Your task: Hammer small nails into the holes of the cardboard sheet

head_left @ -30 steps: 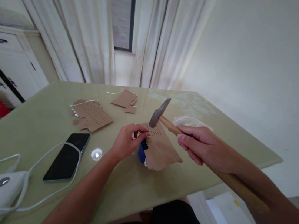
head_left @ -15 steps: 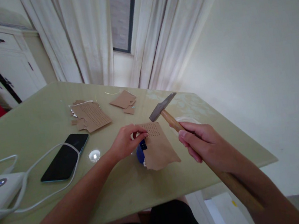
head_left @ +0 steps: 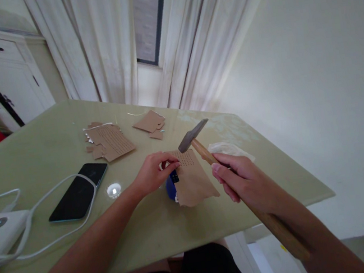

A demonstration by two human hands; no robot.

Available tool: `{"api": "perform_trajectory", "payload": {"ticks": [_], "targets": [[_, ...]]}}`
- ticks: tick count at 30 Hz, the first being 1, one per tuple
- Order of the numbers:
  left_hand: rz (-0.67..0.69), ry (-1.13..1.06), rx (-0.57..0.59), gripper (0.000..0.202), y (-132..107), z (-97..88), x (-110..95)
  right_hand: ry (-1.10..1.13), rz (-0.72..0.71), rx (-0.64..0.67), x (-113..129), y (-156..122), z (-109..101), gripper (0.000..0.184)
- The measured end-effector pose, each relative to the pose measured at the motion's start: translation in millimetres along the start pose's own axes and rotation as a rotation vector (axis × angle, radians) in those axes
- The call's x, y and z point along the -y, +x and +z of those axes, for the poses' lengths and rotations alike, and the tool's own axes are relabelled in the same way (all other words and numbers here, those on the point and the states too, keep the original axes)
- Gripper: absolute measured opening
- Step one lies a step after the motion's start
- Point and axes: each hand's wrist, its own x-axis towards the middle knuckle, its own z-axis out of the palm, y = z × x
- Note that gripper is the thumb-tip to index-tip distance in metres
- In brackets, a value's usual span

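My right hand (head_left: 238,173) is wrapped round the wooden handle of a hammer (head_left: 200,145), whose metal head hangs above a piece of brown cardboard (head_left: 194,187). Rows of small holes or dots cover the far part of that cardboard. My left hand (head_left: 155,172) is at the cardboard's left edge, thumb and forefinger pinched together over the dotted part. Whatever they pinch is too small to make out. Beneath the cardboard's left side a blue object (head_left: 170,189) shows in part, with a small dark piece beside it; the rest is hidden.
Torn cardboard pieces (head_left: 111,142) and smaller scraps (head_left: 149,121) lie farther back on the table (head_left: 142,233). To the left are a phone (head_left: 79,193), a white device with a cable (head_left: 3,231) and a small clear round item (head_left: 114,190). Crumpled clear plastic (head_left: 230,148) lies behind the hammer.
My right hand and the hammer have moved a little left and down, bringing the head closer to the dotted cardboard. My left hand has stayed in place.
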Motion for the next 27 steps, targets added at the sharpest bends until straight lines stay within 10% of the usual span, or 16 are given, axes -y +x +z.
{"api": "perform_trajectory", "payload": {"ticks": [11, 27], "targets": [[-0.078, -0.053, 0.001, 0.021, 0, 1.4, 6, 0.083, -0.009, -0.069, -3, -1, 1, 0.034], [-0.185, -0.163, 0.035, 0.024, 4, -4.2, 8, 0.409, 0.113, -0.507, -82, -4, 39, 0.059]]}}
